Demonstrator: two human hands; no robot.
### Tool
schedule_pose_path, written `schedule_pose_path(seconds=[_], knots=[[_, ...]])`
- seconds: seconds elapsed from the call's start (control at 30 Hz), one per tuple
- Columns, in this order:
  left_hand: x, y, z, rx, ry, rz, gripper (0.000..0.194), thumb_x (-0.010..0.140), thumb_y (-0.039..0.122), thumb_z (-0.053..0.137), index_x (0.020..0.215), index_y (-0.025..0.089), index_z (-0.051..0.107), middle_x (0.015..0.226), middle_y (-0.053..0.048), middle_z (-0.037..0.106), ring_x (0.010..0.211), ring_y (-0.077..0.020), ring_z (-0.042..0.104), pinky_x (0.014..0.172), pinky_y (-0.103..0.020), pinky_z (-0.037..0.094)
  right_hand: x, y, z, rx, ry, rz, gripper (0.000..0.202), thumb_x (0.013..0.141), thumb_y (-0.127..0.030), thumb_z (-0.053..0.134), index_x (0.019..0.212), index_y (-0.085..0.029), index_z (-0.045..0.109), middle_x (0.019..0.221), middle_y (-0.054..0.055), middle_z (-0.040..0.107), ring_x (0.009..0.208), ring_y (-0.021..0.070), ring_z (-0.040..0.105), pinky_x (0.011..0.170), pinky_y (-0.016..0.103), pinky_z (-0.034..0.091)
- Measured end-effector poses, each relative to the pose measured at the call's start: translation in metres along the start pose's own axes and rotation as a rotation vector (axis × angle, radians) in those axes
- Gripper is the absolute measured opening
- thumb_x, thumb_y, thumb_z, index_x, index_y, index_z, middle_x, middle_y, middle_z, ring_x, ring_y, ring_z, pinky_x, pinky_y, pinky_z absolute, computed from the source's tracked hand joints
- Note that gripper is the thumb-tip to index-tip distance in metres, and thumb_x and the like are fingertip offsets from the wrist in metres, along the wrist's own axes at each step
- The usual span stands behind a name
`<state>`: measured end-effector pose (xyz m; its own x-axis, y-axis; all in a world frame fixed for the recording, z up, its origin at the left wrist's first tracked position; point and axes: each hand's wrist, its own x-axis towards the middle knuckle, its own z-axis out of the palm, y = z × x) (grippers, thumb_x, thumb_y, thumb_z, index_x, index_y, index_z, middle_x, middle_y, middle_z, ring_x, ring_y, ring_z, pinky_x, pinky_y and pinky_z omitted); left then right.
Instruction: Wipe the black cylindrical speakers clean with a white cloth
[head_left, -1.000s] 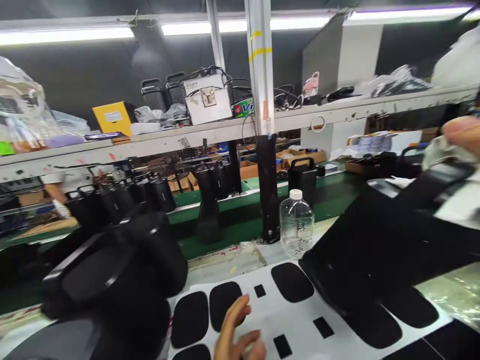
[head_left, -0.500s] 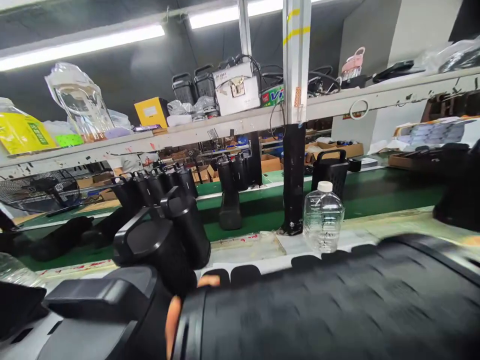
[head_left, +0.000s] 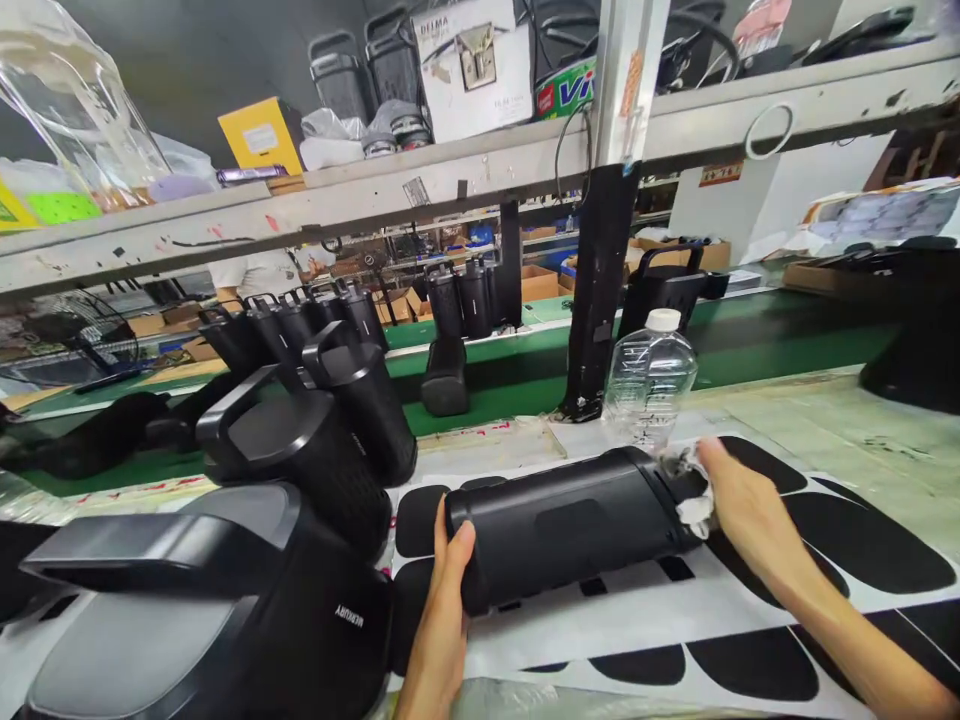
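A black cylindrical speaker [head_left: 570, 525] lies on its side across the front of the bench, a smooth panel facing me. My left hand [head_left: 444, 590] grips its left end, thumb on the near side. At the right end, my right hand [head_left: 739, 495] is closed on a crumpled white cloth [head_left: 696, 508], pressed against the speaker's end near its handle. Part of that end is hidden by cloth and fingers. Left of my left hand stand upright black speakers with handles, the nearest [head_left: 300, 610] lettered MERKURY.
White sheets with black rounded pads [head_left: 862, 540] lie under and right of the speaker. A clear bottle [head_left: 651, 375] stands behind it, beside a dark post [head_left: 600, 290]. Beyond runs a green conveyor [head_left: 510, 375] with more speakers. A loaded shelf [head_left: 360, 190] crosses above.
The speaker has moved away from the camera and turned from its textured side to a smooth one. My right hand and the cloth have come into view.
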<state>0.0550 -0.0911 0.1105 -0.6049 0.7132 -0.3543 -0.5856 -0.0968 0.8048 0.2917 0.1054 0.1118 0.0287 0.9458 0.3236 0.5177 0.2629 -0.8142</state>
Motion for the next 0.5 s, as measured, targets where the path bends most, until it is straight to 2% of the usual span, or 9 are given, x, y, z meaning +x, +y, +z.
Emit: schedule_pose_path(seconds=[0.03, 0.1, 0.17, 0.23, 0.27, 0.3, 0.37, 0.43, 0.5], knots=[[0.0, 0.0, 0.0, -0.019, -0.016, -0.009, 0.071, 0.079, 0.041, 0.075, 0.144, 0.03, 0.048, 0.136, -0.005, 0.064, 0.132, -0.0257, 0.055, 0.116, -0.039, 0.038, -0.005, -0.006, -0.002, -0.014, 0.067, -0.063, 0.065, 0.093, -0.063, 0.027, 0.093, -0.017, 0.073, 0.107, 0.014, 0.07, 0.104, 0.0311, 0.063, 0.095, 0.045, 0.046], [0.0, 0.0, 0.001, -0.046, -0.043, -0.01, 0.076, 0.08, 0.041, 0.075, 0.148, 0.033, 0.042, 0.142, -0.004, 0.06, 0.134, -0.0238, 0.053, 0.118, -0.037, 0.035, -0.019, -0.018, 0.001, -0.053, 0.203, -0.246, 0.061, 0.098, -0.055, 0.024, 0.112, -0.018, 0.071, 0.124, 0.012, 0.066, 0.121, 0.0279, 0.057, 0.106, 0.043, 0.04], [0.001, -0.001, -0.001, -0.037, -0.067, -0.005, 0.077, 0.08, 0.042, 0.074, 0.148, 0.033, 0.04, 0.144, -0.003, 0.058, 0.135, -0.0237, 0.052, 0.118, -0.036, 0.034, -0.044, -0.032, 0.017, -0.131, 0.216, -0.466, 0.055, 0.102, -0.044, 0.023, 0.121, -0.018, 0.067, 0.122, 0.012, 0.068, 0.118, 0.0253, 0.061, 0.103, 0.042, 0.043], [0.004, -0.003, -0.005, -0.01, -0.087, -0.006, 0.077, 0.082, 0.044, 0.072, 0.149, 0.033, 0.039, 0.147, -0.002, 0.054, 0.136, -0.0237, 0.05, 0.118, -0.037, 0.033, -0.077, -0.049, 0.041, -0.246, 0.099, -0.658, 0.048, 0.102, -0.037, 0.028, 0.126, -0.015, 0.063, 0.12, 0.014, 0.07, 0.112, 0.0281, 0.064, 0.096, 0.046, 0.047], [0.006, -0.004, -0.007, 0.015, -0.103, -0.003, 0.077, 0.082, 0.045, 0.071, 0.15, 0.033, 0.037, 0.15, -0.002, 0.051, 0.139, -0.0229, 0.047, 0.12, -0.037, 0.031, -0.095, -0.059, 0.054, -0.302, 0.101, -0.722, 0.046, 0.101, -0.034, 0.035, 0.134, -0.012, 0.057, 0.131, 0.017, 0.063, 0.118, 0.032, 0.061, 0.098, 0.05, 0.045], [0.007, -0.005, -0.01, 0.048, -0.121, -0.003, 0.078, 0.083, 0.046, 0.07, 0.151, 0.033, 0.035, 0.153, -0.001, 0.047, 0.142, -0.0216, 0.043, 0.121, -0.036, 0.027, -0.112, -0.068, 0.066, -0.319, 0.067, -0.788, 0.048, 0.099, -0.029, 0.039, 0.142, -0.009, 0.048, 0.14, 0.019, 0.056, 0.124, 0.0316, 0.057, 0.098, 0.048, 0.046], [0.011, -0.008, -0.014, 0.104, -0.129, 0.001, 0.081, 0.082, 0.05, 0.07, 0.152, 0.032, 0.032, 0.158, 0.001, 0.04, 0.147, -0.0196, 0.033, 0.124, -0.033, 0.019, -0.137, -0.085, 0.081, -0.285, -0.045, -0.934, 0.059, 0.098, -0.023, 0.041, 0.152, -0.005, 0.03, 0.144, 0.018, 0.051, 0.124, 0.0272, 0.057, 0.097, 0.042, 0.048], [0.013, -0.01, -0.017, 0.137, -0.119, 0.007, 0.086, 0.079, 0.054, 0.071, 0.152, 0.031, 0.032, 0.159, 0.0, 0.037, 0.149, -0.0203, 0.029, 0.125, -0.033, 0.015, -0.142, -0.092, 0.083, -0.255, -0.165, -1.048, 0.063, 0.097, -0.02, 0.039, 0.155, -0.002, 0.02, 0.144, 0.018, 0.052, 0.121, 0.0237, 0.059, 0.092, 0.036, 0.05], [0.013, -0.011, -0.017, 0.152, -0.098, 0.014, 0.088, 0.078, 0.058, 0.071, 0.152, 0.032, 0.032, 0.159, -0.001, 0.037, 0.149, -0.0224, 0.029, 0.125, -0.035, 0.016, -0.129, -0.086, 0.074, -0.294, -0.184, -1.037, 0.061, 0.099, -0.026, 0.037, 0.154, -0.002, 0.024, 0.141, 0.019, 0.055, 0.115, 0.0244, 0.062, 0.086, 0.035, 0.053]])
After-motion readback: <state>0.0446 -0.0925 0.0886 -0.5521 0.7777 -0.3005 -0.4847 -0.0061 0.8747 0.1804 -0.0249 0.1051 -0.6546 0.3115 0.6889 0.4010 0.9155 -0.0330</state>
